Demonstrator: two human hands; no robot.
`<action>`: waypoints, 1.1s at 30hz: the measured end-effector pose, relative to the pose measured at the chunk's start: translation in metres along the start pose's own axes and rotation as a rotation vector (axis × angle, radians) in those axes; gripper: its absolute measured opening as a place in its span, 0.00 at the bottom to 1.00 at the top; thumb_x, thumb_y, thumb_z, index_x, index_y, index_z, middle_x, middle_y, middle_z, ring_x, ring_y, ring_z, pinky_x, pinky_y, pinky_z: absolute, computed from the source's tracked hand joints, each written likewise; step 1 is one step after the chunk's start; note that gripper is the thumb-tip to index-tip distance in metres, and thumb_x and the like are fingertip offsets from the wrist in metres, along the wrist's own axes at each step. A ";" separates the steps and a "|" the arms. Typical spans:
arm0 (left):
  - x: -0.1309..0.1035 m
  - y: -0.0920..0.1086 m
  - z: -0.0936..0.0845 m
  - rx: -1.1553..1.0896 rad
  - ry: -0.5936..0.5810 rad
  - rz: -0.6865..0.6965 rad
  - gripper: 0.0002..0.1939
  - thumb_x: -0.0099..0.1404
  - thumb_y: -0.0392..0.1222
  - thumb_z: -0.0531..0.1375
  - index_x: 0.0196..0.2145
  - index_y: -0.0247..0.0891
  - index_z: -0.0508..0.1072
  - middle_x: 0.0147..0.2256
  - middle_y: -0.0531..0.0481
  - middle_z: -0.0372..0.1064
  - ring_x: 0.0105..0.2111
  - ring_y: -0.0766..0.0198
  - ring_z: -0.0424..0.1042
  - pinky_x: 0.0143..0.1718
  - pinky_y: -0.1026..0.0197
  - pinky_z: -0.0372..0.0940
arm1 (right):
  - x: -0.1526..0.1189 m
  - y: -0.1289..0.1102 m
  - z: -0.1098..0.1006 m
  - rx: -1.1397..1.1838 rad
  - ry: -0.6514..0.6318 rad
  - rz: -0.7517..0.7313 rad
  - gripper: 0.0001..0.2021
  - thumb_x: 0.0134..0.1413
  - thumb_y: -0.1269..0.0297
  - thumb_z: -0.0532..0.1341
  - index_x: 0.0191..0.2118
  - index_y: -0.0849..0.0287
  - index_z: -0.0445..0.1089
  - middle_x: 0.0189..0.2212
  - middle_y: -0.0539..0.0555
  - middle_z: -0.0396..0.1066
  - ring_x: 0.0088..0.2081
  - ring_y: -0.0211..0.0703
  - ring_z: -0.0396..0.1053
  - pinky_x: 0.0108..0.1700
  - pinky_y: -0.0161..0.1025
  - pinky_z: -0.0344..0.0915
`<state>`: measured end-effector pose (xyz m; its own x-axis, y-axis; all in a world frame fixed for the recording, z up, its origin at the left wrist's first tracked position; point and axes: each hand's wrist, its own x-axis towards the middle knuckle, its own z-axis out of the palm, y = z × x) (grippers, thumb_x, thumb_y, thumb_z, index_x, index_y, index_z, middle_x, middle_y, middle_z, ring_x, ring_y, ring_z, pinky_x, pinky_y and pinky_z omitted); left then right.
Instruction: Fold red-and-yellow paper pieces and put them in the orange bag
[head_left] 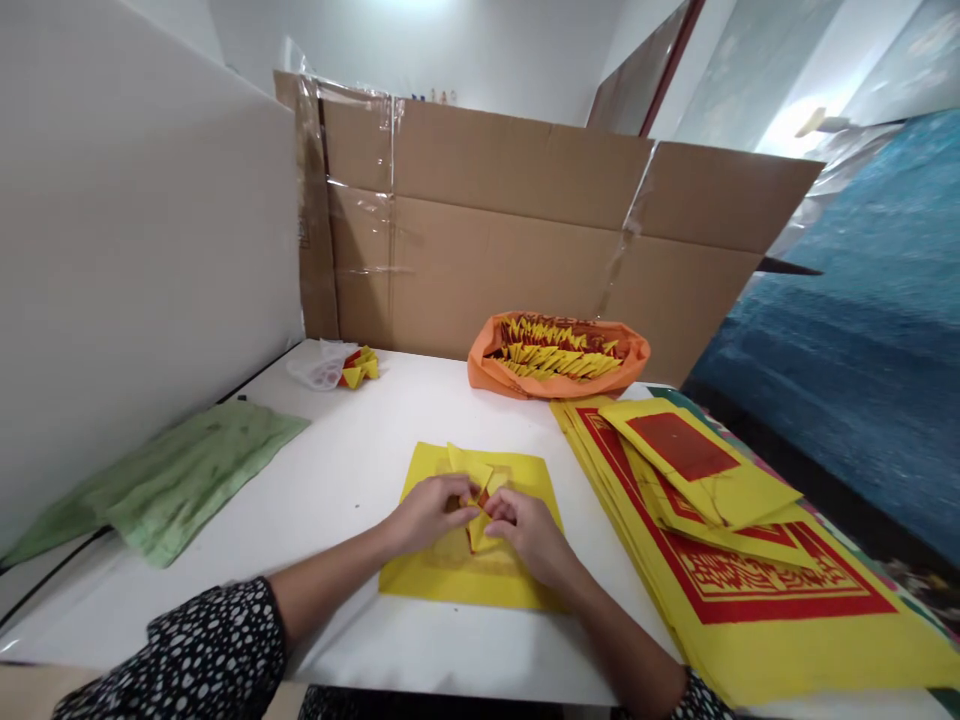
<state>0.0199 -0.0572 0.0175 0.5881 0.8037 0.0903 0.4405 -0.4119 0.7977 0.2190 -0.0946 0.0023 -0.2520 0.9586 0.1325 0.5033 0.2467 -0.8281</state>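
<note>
A small folded piece of yellow paper (471,465), with a bit of red showing, is pinched between my two hands. My left hand (435,512) grips it from the left with thumb and fingertips. From the right, my right hand (529,530) holds it with curled fingers, and the fingertips of both hands almost meet. Below them a flat yellow sheet (405,580) lies on the white table. My hands and the folded paper hide the middle of this sheet.
An orange bag (484,372) full of folded yellow papers stands at the back. Printed red-and-yellow sheets (787,650) are stacked at the right. Left lie a green cloth (202,460) and a clear plastic bag (319,367) beside a folded yellow-red piece (362,368). Cardboard (502,250) walls the back.
</note>
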 end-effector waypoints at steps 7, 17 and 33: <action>0.007 -0.013 0.001 0.014 0.077 -0.027 0.09 0.59 0.43 0.63 0.24 0.38 0.71 0.50 0.45 0.71 0.48 0.55 0.71 0.49 0.57 0.63 | -0.051 0.005 0.032 -0.557 0.192 -0.407 0.17 0.61 0.69 0.57 0.55 0.59 0.68 0.55 0.62 0.68 0.57 0.55 0.63 0.55 0.53 0.65; 0.010 -0.007 -0.005 0.003 0.031 -0.035 0.09 0.62 0.38 0.59 0.24 0.37 0.67 0.51 0.44 0.71 0.46 0.56 0.72 0.44 0.57 0.64 | -0.072 0.005 0.050 -0.660 0.049 -0.227 0.37 0.56 0.59 0.64 0.68 0.59 0.49 0.67 0.58 0.46 0.67 0.58 0.46 0.63 0.57 0.58; 0.007 -0.013 0.004 -0.031 0.080 -0.058 0.03 0.58 0.37 0.63 0.30 0.38 0.71 0.50 0.45 0.72 0.46 0.55 0.72 0.44 0.58 0.65 | -0.068 -0.013 0.038 -0.565 -0.114 -0.012 0.31 0.57 0.56 0.63 0.65 0.48 0.56 0.67 0.51 0.45 0.68 0.55 0.44 0.66 0.55 0.49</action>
<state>0.0209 -0.0481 0.0055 0.5058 0.8580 0.0893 0.4502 -0.3509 0.8211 0.1985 -0.1686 -0.0166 -0.3319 0.9417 0.0549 0.8556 0.3251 -0.4029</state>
